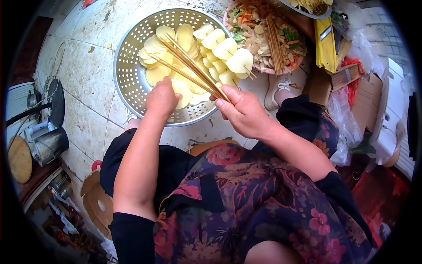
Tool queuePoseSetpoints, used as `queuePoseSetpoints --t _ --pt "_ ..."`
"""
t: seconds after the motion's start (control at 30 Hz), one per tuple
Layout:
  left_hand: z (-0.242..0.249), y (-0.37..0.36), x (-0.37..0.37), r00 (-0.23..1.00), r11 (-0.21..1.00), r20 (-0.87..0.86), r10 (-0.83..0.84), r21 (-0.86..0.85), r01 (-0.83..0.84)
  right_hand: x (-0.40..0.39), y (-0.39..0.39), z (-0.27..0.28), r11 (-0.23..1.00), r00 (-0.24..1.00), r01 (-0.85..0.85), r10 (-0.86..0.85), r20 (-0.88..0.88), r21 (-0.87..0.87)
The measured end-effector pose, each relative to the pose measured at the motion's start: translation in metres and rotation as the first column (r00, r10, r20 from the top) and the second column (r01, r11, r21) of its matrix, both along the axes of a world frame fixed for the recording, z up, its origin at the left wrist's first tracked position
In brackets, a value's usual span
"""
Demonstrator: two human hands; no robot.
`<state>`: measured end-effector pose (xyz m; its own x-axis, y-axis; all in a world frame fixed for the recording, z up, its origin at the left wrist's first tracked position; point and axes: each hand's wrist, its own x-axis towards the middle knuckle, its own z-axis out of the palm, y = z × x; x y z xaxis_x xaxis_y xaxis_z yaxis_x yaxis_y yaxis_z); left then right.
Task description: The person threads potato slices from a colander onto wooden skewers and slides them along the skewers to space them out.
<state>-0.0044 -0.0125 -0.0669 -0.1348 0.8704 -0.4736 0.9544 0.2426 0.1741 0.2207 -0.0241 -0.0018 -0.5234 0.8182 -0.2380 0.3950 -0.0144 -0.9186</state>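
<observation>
A metal colander [127, 48] holds many thin, pale yellow potato slices [165, 55]. My left hand [162, 100] is at its near side, fingers curled and thumb against a round slice at the edge of the pile; its fingertips are partly hidden. My right hand [243, 113] grips the lower ends of a bundle of wooden skewers [189, 62], which fan out over the slices. Along the colander's right side lie skewered potato slices [225, 48], with thin stick ends poking out near the rim.
Right of the colander, a pink-rimmed basin [259, 68] holds mixed vegetable scraps, with more skewers [274, 48] laid across. A second metal bowl [303, 12] stands behind it. A yellow box [324, 44], cardboard [367, 99] and plastic bags are at right. A dark pot [50, 145] is at left.
</observation>
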Motion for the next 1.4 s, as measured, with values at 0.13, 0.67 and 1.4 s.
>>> queuePoseSetpoints --t 0.13,0.67,1.4 --pt "-0.002 0.000 -0.006 0.999 1.000 0.050 -0.012 0.002 0.012 -0.001 0.000 -0.004 0.999 1.000 -0.020 0.020 0.001 0.048" --pt "0.034 0.018 -0.027 -0.033 0.595 0.897 0.440 -0.319 -0.738 -0.010 0.000 0.000 0.884 0.986 0.104 -0.153 -0.071 -0.456" --pt "0.026 0.024 -0.040 -0.223 0.504 0.960 0.169 -0.279 -0.818 -0.003 0.007 0.007 0.747 0.963 0.114 -0.245 -0.112 -0.654"
